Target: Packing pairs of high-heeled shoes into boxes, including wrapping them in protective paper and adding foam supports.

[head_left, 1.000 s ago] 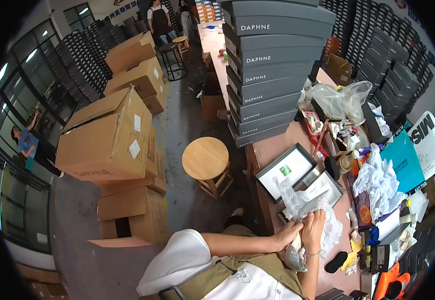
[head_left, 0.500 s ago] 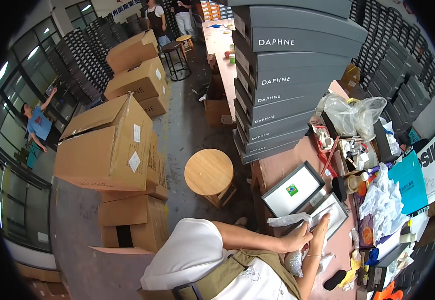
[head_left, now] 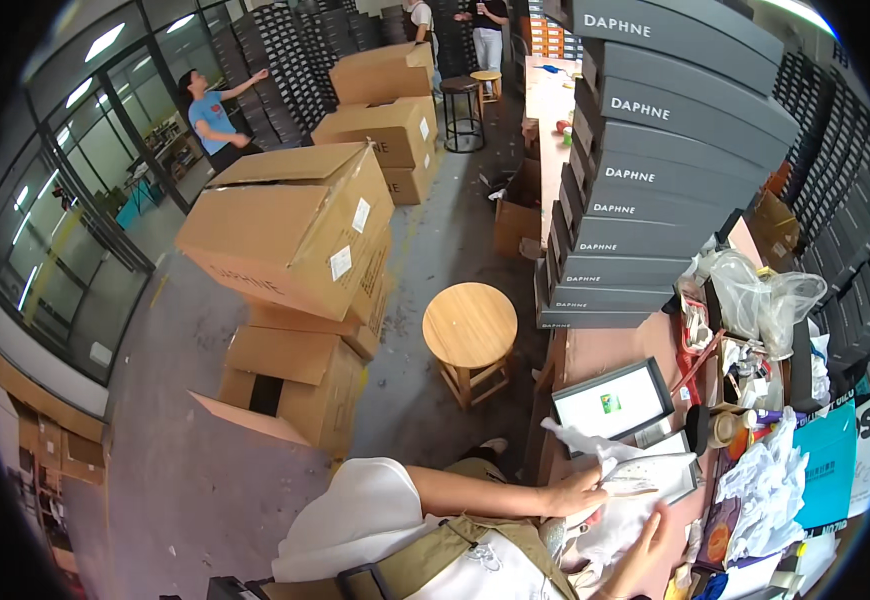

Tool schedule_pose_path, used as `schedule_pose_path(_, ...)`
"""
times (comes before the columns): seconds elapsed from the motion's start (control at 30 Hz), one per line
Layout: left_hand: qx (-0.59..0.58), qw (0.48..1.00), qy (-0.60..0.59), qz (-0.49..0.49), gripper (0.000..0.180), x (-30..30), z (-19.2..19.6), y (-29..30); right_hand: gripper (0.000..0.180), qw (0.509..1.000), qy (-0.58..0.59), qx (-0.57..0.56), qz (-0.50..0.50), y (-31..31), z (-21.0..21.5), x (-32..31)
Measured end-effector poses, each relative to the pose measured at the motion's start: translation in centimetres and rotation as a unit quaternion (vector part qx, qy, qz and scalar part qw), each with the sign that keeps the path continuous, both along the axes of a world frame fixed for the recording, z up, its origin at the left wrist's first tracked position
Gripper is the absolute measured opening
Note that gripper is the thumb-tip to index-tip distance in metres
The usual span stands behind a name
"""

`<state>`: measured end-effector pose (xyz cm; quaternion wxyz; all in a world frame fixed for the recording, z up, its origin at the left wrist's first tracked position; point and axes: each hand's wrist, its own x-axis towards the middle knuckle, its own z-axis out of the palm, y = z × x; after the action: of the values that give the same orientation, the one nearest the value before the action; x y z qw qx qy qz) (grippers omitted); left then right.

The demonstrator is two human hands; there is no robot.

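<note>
My left hand (head_left: pixel 577 494) is closed on a pale shoe (head_left: pixel 637 478), partly covered by white tissue paper (head_left: pixel 573 438), above an open grey shoebox (head_left: pixel 693 488). Lower right, my right hand (head_left: pixel 645 556) has its fingers stretched out beside more white paper or wrapping. A glittery silver shoe (head_left: pixel 555 537) shows in part below my left wrist. Beyond the hands lies the box lid (head_left: pixel 567 404), its white inside up with a small green sticker (head_left: pixel 611 403).
A tall stack of grey shoeboxes (head_left: pixel 645 230) stands on the bench (head_left: pixel 605 355). Crumpled paper (head_left: pixel 767 500), plastic bags (head_left: pixel 760 295) and small supplies crowd the right. A round wooden stool (head_left: pixel 470 325) and cartons (head_left: pixel 285 230) are left. A person in blue (head_left: pixel 213 125) stands farther off.
The view has swung left, moving the scene rightward. My hands, close together before, are now apart; the pale shoe shows in my left hand. My right hand has moved lower.
</note>
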<state>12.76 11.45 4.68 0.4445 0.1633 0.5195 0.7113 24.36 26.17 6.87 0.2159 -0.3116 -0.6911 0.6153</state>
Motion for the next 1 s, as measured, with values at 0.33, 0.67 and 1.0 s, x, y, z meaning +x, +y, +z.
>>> schedule_pose_path(0.33,0.094,0.946,-0.148,-0.274,0.041,-3.7,2.3,5.7,0.061,0.933,0.123,-0.321,-0.107,8.0,-13.0,3.6)
schedule_pose_path(0.67,0.01,0.94,-0.206,-0.272,0.046,-11.9,-3.5,7.3,0.016,0.941,-0.006,-0.068,-0.331,11.4,-1.0,2.1)
schedule_pose_path(1.0,-0.145,0.869,0.465,-0.087,0.093,-19.3,-7.6,11.9,0.031,0.98,0.003,-0.131,-0.151,10.0,2.2,1.9)
